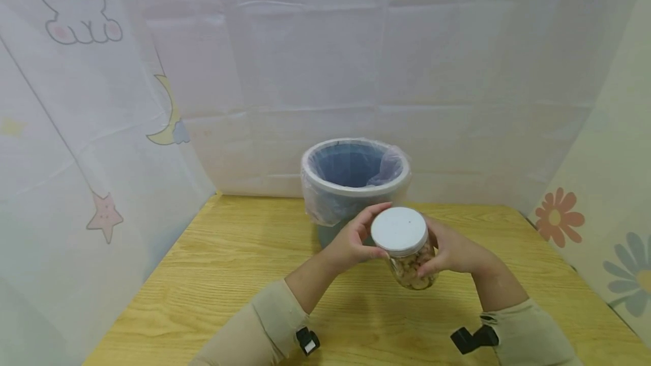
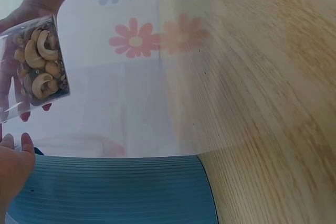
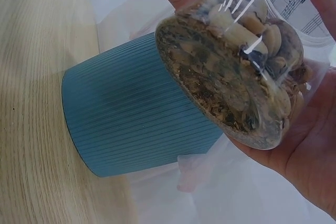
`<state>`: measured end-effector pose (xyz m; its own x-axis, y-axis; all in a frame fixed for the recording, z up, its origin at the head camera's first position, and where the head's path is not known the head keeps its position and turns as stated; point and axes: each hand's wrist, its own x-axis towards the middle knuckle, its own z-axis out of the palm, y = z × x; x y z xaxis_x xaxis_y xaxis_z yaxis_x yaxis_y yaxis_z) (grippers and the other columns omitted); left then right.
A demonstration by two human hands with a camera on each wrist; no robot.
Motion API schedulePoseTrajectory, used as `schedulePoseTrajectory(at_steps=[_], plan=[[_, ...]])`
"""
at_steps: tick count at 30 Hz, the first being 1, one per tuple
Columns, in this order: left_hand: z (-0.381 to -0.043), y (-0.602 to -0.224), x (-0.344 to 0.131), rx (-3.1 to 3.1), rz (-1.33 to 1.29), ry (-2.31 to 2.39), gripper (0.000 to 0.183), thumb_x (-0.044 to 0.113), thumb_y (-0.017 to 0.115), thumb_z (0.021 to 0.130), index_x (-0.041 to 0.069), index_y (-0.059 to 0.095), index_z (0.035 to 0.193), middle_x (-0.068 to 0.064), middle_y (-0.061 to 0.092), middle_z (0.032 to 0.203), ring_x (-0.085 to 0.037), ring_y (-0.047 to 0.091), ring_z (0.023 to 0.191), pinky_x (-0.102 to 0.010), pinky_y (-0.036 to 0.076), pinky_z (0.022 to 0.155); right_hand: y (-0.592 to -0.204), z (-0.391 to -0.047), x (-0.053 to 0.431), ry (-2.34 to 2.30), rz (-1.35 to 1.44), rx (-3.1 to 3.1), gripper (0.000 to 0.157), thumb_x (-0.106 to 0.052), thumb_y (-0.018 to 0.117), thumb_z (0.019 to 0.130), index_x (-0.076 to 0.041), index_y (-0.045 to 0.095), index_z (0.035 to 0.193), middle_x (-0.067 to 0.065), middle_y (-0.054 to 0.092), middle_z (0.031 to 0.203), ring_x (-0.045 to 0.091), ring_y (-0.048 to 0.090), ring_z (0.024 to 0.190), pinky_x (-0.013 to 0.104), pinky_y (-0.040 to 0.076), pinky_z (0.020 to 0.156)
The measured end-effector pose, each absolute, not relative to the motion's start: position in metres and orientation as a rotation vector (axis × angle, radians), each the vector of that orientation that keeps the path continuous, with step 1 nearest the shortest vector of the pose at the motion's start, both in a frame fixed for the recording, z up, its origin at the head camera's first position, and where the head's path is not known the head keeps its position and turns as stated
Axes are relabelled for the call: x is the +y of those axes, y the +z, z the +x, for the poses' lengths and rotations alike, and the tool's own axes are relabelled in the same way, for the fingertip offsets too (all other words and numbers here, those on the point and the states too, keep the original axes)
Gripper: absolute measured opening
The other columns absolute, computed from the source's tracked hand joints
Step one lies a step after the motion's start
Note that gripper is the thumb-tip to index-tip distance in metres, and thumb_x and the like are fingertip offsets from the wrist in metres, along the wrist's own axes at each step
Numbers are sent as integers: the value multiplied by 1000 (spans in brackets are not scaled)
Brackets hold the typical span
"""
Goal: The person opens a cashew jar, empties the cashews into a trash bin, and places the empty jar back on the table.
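A clear jar (image 1: 413,269) with a white lid (image 1: 399,229) is held tilted above the table, in front of the bin. Cashew nuts (image 2: 42,59) fill part of it, with finer brown bits at its base in the right wrist view. My left hand (image 1: 352,244) holds the lid's left side, thumb in front and fingers behind. From the right, my right hand (image 1: 454,246) grips the jar's body, its thumb across the front. The lid is on the jar.
Behind the jar stands a blue ribbed bin (image 3: 131,108) lined with a thin plastic bag (image 1: 325,208) folded over its white rim. Both are on a wooden table (image 1: 244,275). Printed cloth curtains (image 1: 305,61) hang around the table's back and sides.
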<state>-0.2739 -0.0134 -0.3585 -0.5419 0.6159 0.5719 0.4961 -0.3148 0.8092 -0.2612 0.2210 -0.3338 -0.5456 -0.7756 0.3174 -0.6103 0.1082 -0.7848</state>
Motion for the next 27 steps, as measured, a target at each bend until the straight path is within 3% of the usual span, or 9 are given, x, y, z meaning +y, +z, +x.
schedulePoseTrajectory(at_steps=[15, 27], plan=[[-272, -357, -11, 1741, 1412, 2033, 103, 47, 76, 65, 4, 24, 143, -23, 37, 135, -11, 43, 118, -31, 33, 100, -338, -262, 220, -1391, -1398, 2302, 90, 0, 79, 66, -8, 28, 139, 8, 45, 126, 15, 48, 112, 32, 44, 90], [-270, -359, -10, 1788, 1393, 2071, 99, 49, 77, 64, 7, 30, 141, -12, 44, 131, -14, 46, 116, -32, 34, 99, -341, -263, 220, -1383, -1375, 2363, 93, 0, 80, 65, -7, 26, 140, 10, 44, 126, 13, 47, 113, 29, 43, 90]])
